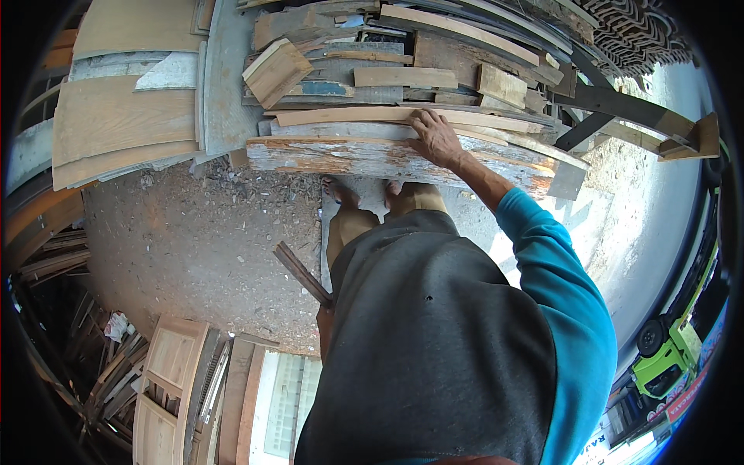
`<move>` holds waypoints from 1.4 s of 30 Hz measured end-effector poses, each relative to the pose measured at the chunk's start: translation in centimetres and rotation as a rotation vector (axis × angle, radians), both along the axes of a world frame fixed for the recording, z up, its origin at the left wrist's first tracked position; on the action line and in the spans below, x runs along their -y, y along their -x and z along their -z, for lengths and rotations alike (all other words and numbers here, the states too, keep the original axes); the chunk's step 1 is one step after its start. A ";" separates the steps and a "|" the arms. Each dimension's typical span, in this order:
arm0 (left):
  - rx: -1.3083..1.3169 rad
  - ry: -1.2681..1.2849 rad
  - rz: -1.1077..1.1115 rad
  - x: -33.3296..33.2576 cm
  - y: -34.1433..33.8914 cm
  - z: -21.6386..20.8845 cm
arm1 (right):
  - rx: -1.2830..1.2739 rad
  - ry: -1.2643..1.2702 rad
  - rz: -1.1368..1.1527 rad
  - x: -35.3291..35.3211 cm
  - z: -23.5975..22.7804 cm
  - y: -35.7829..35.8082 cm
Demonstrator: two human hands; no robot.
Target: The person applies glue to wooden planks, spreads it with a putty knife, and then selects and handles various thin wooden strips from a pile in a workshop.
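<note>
My right hand (438, 139) reaches forward over a pile of timber, its fingers bent round a long, light-brown wooden strip (341, 115). Just nearer to me lies a thick plank (325, 156) with flaking white paint. Down by my left side, my left hand (325, 324) is closed on a narrow dark wooden strip (301, 271), which points forward and left. My torso hides part of that hand.
Stacked boards and offcuts (407, 77) fill the far side. Flat plywood sheets (124, 116) lie at the left. Wooden door panels (167, 372) stand behind me at left. A dark bracket (632, 105) juts out at right, near a road with a green vehicle (674, 353).
</note>
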State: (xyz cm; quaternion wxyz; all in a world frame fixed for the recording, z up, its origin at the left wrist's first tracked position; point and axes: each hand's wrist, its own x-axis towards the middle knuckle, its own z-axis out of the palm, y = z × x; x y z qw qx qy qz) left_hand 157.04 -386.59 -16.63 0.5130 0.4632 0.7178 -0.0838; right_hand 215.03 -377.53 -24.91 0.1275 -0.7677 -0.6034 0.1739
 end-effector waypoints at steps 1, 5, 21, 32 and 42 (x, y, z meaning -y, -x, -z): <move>0.010 -0.009 0.012 -0.4 -0.3 0.3 | 0.013 0.011 0.013 0.8 0.4 -0.3; 0.040 -0.024 0.134 -3.7 -1.3 -0.5 | -0.021 -0.024 0.151 2.5 0.8 -1.8; 0.063 0.031 0.137 -4.6 1.0 1.8 | 0.140 -0.039 0.228 2.6 1.7 -6.0; 0.067 0.085 -0.032 -1.9 -1.5 0.1 | -0.119 0.228 0.055 3.2 -3.0 -6.3; 0.076 0.071 -0.023 -0.8 -0.5 1.3 | -0.145 0.092 0.105 7.9 -5.0 -5.6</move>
